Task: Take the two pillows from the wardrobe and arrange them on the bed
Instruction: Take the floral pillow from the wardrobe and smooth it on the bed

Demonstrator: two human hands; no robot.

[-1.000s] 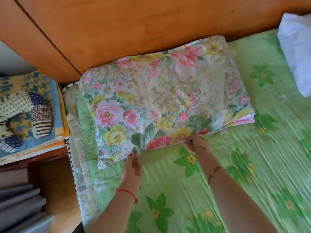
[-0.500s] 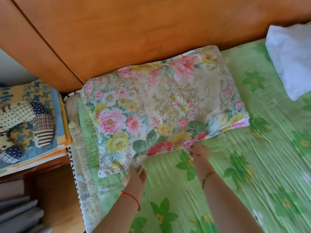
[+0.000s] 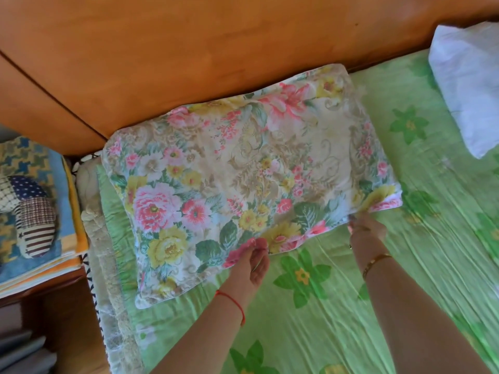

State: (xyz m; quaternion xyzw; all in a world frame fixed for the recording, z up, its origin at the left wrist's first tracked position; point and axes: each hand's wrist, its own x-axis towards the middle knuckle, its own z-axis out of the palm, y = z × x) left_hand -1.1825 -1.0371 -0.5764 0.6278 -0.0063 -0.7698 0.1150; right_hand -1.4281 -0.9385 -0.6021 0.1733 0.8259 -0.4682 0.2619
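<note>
We have the floral pillow down by the headboard, left hand and right hand fingers pinching its near edge. The white pillow, probably the second, waits unarranged.

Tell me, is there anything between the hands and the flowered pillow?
Nothing visible. The left hand and the right hand both pinch the near edge of the floral pillow, which lies on the green sheet.
</note>
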